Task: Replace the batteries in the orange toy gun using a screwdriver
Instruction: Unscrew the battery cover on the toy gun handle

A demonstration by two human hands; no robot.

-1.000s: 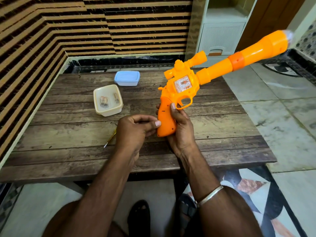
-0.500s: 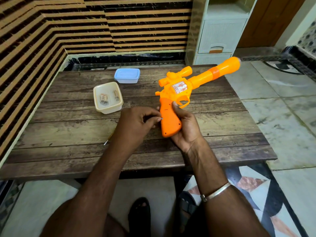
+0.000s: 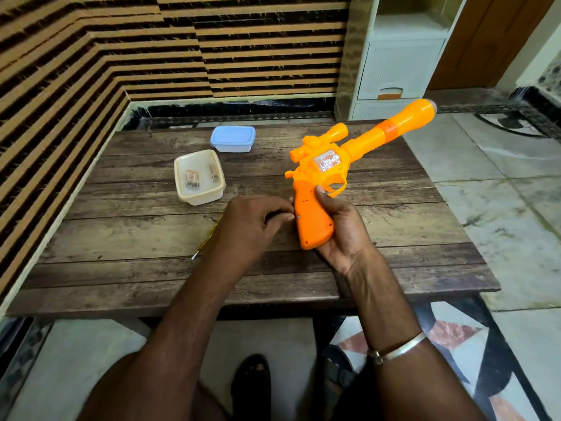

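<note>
Within right hand (image 3: 344, 229), orange toy gun (image 3: 321, 176)

I see the orange toy gun (image 3: 321, 174) raised, grip low, barrel slanting up to the far right. The yellow screwdriver (image 3: 209, 237) lies flat, partly hidden. The batteries (image 3: 192, 179) lie in an open cream tub (image 3: 179, 189).

A dark plank-wood table (image 3: 121, 268) carries an open cream plastic tub (image 3: 198, 199); a blue-lidded plastic box (image 3: 232, 138) sits just behind the tub, and a yellow-handled screwdriver (image 3: 206, 241) lies before it.
</note>
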